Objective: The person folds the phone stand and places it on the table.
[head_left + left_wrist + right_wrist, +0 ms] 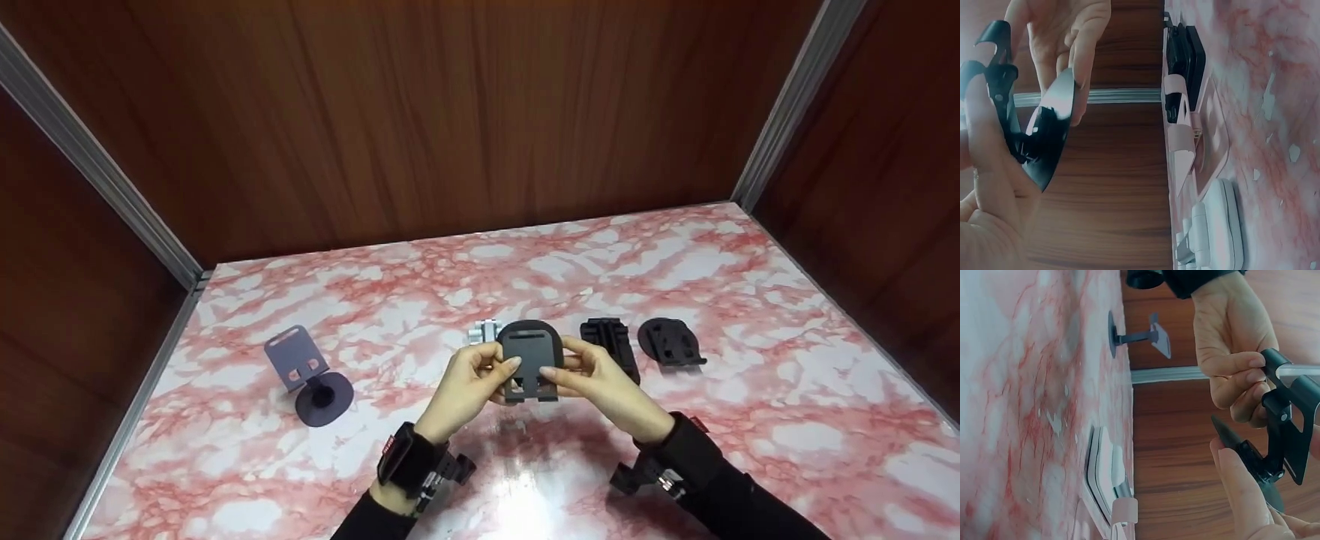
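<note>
A dark foldable phone stand is held up over the table between both hands. My left hand grips its left side, thumb on the front plate. From the right, my right hand pinches the opposite edge with its thumb on the same plate. The left wrist view shows the stand's rounded base tilted away from its plate. In the right wrist view, a hinged arm joins base and slotted plate, and the left fingers hold the lip end.
A purple-grey phone stand stands unfolded at left. Behind the hands lies a white folded stand. Right of them are a black folded stand and a black round-based one. The left wrist view also shows a pink stand.
</note>
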`<state>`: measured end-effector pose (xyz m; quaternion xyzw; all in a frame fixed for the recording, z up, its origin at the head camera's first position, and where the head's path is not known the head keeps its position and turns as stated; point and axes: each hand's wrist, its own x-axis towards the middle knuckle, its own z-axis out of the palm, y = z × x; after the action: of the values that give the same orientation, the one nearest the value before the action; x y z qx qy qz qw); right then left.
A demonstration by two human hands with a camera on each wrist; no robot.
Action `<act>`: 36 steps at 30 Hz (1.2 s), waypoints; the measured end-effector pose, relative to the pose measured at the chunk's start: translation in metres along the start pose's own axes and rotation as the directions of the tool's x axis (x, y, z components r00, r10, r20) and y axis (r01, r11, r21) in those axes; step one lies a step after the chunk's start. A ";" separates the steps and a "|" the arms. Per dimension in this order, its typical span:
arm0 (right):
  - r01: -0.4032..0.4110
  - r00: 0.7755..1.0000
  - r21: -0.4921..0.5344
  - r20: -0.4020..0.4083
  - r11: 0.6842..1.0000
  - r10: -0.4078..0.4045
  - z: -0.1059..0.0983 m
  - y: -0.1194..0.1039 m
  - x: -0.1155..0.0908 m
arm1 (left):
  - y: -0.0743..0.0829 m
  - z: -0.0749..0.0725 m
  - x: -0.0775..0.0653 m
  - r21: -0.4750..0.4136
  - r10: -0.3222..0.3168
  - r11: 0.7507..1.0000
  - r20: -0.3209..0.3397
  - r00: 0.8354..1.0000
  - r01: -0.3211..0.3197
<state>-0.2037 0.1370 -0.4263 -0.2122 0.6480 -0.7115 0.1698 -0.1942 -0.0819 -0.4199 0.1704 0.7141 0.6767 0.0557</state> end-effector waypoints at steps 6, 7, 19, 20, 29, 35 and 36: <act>0.004 1.000 0.050 -0.003 0.999 -0.003 0.000 0.002 0.000 | 0.003 -0.004 -0.001 0.143 0.087 0.986 -0.019 0.996 -0.084; 0.005 1.000 0.058 -0.002 0.998 -0.004 0.001 0.003 0.000 | 0.004 -0.006 -0.001 0.185 0.105 0.978 -0.032 0.994 -0.098; 0.004 1.000 0.140 0.015 0.990 -0.006 -0.001 0.001 0.000 | 0.003 -0.007 -0.002 0.194 0.027 0.981 -0.050 0.998 -0.017; 0.002 1.000 0.151 0.018 0.989 -0.005 -0.001 0.001 0.000 | 0.003 -0.007 -0.002 0.145 0.002 0.989 -0.029 1.000 0.003; -0.006 1.000 0.209 0.001 0.978 0.006 -0.004 -0.001 0.001 | 0.004 -0.007 -0.001 -0.170 -0.098 0.979 0.107 0.989 0.116; -0.008 1.000 0.190 0.017 0.982 0.005 -0.005 -0.001 0.000 | 0.003 -0.007 -0.001 -0.189 -0.101 0.975 0.095 0.990 0.118; -0.010 1.000 0.187 0.020 0.982 0.006 -0.005 -0.001 0.000 | 0.003 -0.007 -0.001 -0.187 -0.104 0.975 0.093 0.990 0.120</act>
<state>-0.2063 0.1416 -0.4258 -0.1995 0.5776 -0.7664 0.1979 -0.1951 -0.0891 -0.4167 0.1516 0.6509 0.7307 0.1394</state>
